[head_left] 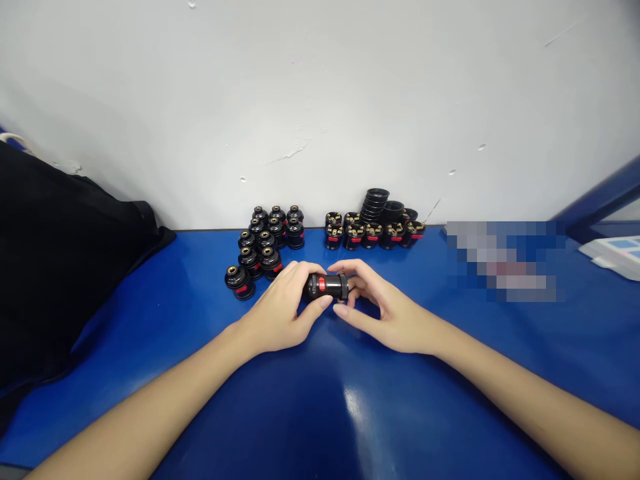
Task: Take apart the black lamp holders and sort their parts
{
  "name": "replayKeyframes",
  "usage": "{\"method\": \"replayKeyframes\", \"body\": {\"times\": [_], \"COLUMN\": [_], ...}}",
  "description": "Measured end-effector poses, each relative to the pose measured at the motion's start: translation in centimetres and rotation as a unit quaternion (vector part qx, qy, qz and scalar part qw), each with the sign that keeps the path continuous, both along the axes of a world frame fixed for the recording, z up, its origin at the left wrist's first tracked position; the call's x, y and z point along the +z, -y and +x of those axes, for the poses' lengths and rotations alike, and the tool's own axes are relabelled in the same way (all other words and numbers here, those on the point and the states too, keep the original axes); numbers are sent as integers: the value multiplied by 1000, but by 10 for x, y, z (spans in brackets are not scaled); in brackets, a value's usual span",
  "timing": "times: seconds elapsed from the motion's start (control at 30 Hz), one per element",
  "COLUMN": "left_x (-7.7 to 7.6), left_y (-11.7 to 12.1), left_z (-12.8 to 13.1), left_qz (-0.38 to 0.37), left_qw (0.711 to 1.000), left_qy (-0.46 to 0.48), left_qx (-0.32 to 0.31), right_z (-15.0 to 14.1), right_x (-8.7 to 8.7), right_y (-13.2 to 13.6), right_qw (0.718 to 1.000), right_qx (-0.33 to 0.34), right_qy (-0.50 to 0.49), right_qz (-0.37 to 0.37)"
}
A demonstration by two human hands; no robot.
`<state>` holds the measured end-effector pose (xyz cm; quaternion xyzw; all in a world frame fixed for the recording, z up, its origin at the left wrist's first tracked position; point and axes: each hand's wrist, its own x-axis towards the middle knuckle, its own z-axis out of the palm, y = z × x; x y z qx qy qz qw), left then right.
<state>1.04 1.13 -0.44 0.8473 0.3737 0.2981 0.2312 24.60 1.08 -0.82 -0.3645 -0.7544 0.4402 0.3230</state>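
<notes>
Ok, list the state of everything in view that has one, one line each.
Left hand: closed around the held black fitting.
Held black fitting: on its side, red part facing the camera.
Right hand: fingers curled by the fitting's ringed end; grip unclear.
Domed fittings: standing upright, grouped.
Open-topped fittings: upright, metal contacts exposed.
Black rings: stacked.
Pixelated item: state unreadable.

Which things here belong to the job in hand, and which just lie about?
Likely the job:
- held black socket
- capped sockets
- open sockets
- black rings

Likely just lying about:
- black cloth
- pale item at right edge
</notes>
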Motion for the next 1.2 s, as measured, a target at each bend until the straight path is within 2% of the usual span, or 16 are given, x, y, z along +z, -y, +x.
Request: {"method": "replayKeyframes", "body": {"times": [0.1,0.23,0.3,0.6,0.7,0.83,0.97,1.1,1.2], "left_x": [0,-1,-1,1,0,0,0,0,0], "left_y": [0,0,0,1,1,0,0,0,0], "left_z": [0,-1,-1,-1,-1,0,0,0,0], "left_qz": [3,-3,1,0,-5,1,2,9,9], "left_qw": [1000,1000,1000,1000,1000,1000,1000,1000,1000], "left_qy": [-2,-2,-5,-4,-5,-6,-8,-11,-14], "left_qx": [-3,1,0,-3,-2,-4,0,-2,2], "right_z": [1,1,2,3,4,3,3,3,4], "right_x": [0,-1,0,1,1,2,3,3,2], "right_y": [0,1,1,-1,-1,-1,-2,-3,-4], "right_qw": [1000,1000,1000,999,1000,1000,1000,999,999], "right_qx": [-12,-5,-12,6,26,11,22,1,20], "right_qy": [4,9,9,-7,-4,-1,-10,-12,-21], "right_qz": [-21,-2,-15,-37,-11,-24,-7,-50,-34]}}
